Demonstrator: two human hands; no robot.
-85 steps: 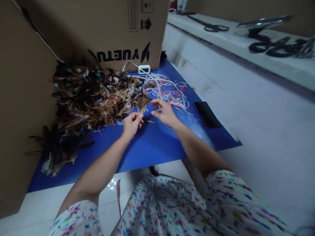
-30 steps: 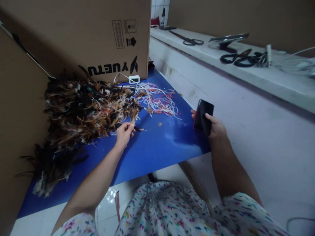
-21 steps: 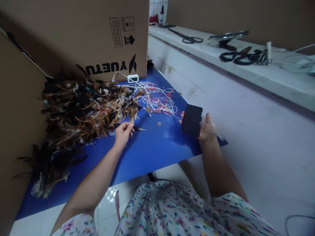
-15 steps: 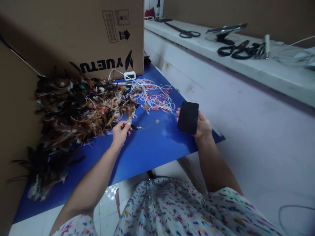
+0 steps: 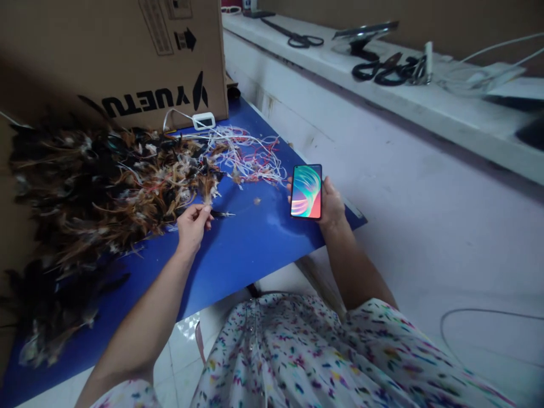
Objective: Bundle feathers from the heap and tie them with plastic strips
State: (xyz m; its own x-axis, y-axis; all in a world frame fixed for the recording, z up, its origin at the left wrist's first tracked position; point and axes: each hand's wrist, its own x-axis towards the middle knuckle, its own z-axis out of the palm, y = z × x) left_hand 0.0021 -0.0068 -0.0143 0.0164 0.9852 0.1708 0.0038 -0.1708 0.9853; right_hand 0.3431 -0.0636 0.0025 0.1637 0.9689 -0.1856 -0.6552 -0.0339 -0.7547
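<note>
My left hand [image 5: 194, 225] pinches a small brown feather tuft [image 5: 208, 191] by its base, over the blue table [image 5: 238, 243]. In my right hand [image 5: 331, 203] lies a smartphone [image 5: 306, 191], its screen lit with a colourful swirl. A dark feather with a pale quill [image 5: 224, 214] is just right of my left fingers. The large heap of brown and black feathers [image 5: 97, 187] spreads to the left, and a tangle of white and red strings [image 5: 250, 156] lies beyond my hands.
A cardboard box [image 5: 127, 51] stands behind the feathers, with a small white device [image 5: 204, 120] before it. On the white ledge [image 5: 323, 62] at right are scissors [image 5: 297, 39], more black-handled tools and cables. Darker feathers [image 5: 59, 306] lie at the near left.
The phone's dark screen has lit up. The whole view has shifted, so table and hands appear further left and slightly higher. Both hands keep their holds.
</note>
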